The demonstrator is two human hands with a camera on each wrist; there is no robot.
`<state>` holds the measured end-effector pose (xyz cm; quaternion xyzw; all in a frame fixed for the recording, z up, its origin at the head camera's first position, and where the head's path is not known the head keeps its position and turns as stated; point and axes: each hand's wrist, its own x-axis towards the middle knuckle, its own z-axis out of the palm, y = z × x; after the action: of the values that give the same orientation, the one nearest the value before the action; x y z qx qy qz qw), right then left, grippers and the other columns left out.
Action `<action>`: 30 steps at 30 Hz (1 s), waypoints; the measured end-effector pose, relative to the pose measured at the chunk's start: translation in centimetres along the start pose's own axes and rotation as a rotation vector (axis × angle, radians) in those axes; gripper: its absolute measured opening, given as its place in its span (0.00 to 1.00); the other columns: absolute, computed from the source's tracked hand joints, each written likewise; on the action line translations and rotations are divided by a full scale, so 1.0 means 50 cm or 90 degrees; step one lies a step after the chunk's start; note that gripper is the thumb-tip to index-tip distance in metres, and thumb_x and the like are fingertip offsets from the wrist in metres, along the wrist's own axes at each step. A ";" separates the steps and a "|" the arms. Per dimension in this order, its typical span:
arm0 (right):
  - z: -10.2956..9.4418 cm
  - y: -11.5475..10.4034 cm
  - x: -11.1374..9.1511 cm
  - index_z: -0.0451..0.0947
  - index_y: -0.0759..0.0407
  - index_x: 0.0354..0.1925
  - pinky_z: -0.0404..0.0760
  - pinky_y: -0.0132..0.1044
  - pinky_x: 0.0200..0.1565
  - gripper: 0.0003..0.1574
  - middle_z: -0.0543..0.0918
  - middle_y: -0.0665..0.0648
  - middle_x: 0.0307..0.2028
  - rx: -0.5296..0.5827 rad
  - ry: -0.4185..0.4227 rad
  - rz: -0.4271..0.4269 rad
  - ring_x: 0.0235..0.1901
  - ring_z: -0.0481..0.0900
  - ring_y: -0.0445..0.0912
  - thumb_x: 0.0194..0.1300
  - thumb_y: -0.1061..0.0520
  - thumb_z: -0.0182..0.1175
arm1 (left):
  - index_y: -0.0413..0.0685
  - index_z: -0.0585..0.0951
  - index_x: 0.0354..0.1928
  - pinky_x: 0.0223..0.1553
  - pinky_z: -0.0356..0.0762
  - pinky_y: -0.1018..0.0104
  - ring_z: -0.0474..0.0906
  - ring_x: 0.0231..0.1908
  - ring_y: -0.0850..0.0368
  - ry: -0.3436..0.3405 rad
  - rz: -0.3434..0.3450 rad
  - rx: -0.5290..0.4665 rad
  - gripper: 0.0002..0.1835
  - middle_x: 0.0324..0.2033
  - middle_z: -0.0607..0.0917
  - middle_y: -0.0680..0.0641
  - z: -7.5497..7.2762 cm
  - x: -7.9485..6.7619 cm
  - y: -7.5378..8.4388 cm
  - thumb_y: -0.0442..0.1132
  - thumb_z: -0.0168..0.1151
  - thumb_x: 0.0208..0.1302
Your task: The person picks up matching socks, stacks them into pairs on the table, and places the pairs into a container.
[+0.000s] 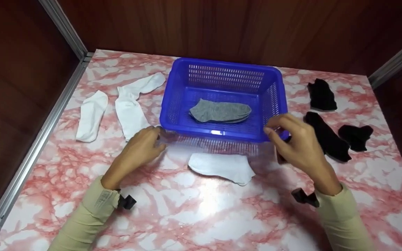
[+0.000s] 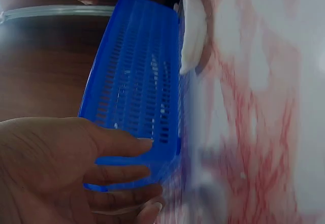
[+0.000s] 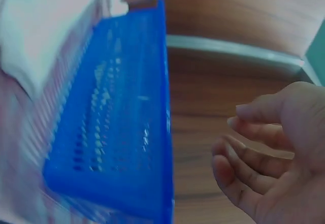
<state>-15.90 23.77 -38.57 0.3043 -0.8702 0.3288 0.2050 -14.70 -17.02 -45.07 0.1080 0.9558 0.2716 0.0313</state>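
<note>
Left hand, yours: fingers relaxed, empty, beside the basket's near-left corner. Right hand: loosely curled, empty, by the near-right corner. Blue basket: upper centre, grey socks inside. Single white sock: centre. White socks: upper left. Black socks: right. Step, seemingly: basket placement; next would call for you to pinch a sock.

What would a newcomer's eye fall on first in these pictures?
Probably the bright blue basket near the far edge of the red-and-white table, with gray socks lying inside it. Next, perhaps, the white socks to its left and in front, and the black socks to its right. The left hand and right hand are close to its near corners.
</note>
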 end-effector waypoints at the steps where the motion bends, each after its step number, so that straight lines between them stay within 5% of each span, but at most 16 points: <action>1: -0.001 0.006 0.007 0.86 0.63 0.41 0.79 0.22 0.49 0.04 0.89 0.58 0.43 -0.008 0.007 0.006 0.42 0.86 0.47 0.67 0.66 0.69 | 0.33 0.83 0.52 0.50 0.82 0.43 0.83 0.47 0.37 0.009 0.001 0.002 0.16 0.46 0.86 0.35 -0.004 0.001 -0.008 0.36 0.66 0.65; 4: 0.000 0.025 0.025 0.84 0.66 0.48 0.83 0.38 0.61 0.11 0.87 0.64 0.54 -0.049 0.000 0.023 0.54 0.87 0.56 0.69 0.62 0.68 | 0.34 0.82 0.58 0.54 0.80 0.42 0.81 0.51 0.34 0.039 -0.006 -0.010 0.20 0.50 0.85 0.33 -0.019 0.007 -0.030 0.35 0.66 0.66; 7: 0.003 0.044 0.039 0.80 0.70 0.58 0.79 0.60 0.65 0.22 0.79 0.69 0.67 -0.102 -0.037 0.050 0.65 0.80 0.64 0.70 0.60 0.67 | 0.35 0.79 0.63 0.56 0.78 0.41 0.79 0.53 0.33 0.071 -0.018 -0.011 0.25 0.53 0.82 0.31 -0.035 0.015 -0.048 0.38 0.69 0.67; 9: 0.001 0.055 0.048 0.75 0.70 0.65 0.74 0.65 0.69 0.30 0.71 0.71 0.73 -0.131 -0.079 0.079 0.70 0.73 0.67 0.70 0.58 0.67 | 0.35 0.77 0.66 0.58 0.77 0.40 0.77 0.55 0.33 0.090 -0.023 -0.010 0.29 0.55 0.80 0.30 -0.046 0.020 -0.058 0.41 0.70 0.67; 14: -0.004 0.089 0.069 0.63 0.70 0.75 0.64 0.70 0.74 0.43 0.59 0.74 0.79 -0.155 -0.156 0.139 0.76 0.62 0.72 0.72 0.53 0.67 | 0.37 0.73 0.71 0.66 0.72 0.37 0.72 0.63 0.30 0.118 -0.023 -0.020 0.36 0.62 0.75 0.30 -0.061 0.034 -0.075 0.43 0.73 0.66; 22: 0.002 0.147 0.104 0.54 0.71 0.79 0.56 0.72 0.76 0.51 0.50 0.75 0.81 -0.124 -0.204 0.214 0.80 0.51 0.73 0.73 0.48 0.65 | 0.35 0.72 0.72 0.67 0.71 0.35 0.68 0.66 0.29 0.151 -0.067 -0.001 0.40 0.66 0.71 0.29 -0.047 0.062 -0.141 0.48 0.75 0.64; 30: 0.020 0.188 0.139 0.51 0.72 0.80 0.54 0.67 0.79 0.53 0.48 0.74 0.82 -0.074 -0.211 0.270 0.81 0.50 0.70 0.73 0.47 0.63 | 0.36 0.68 0.75 0.70 0.69 0.34 0.66 0.69 0.28 0.102 -0.115 0.021 0.47 0.69 0.68 0.28 -0.050 0.075 -0.188 0.54 0.76 0.60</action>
<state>-27.40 25.95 -39.62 0.1530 -0.9535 0.2596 0.0035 -20.44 -25.28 -47.90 0.0001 0.9654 0.2597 -0.0231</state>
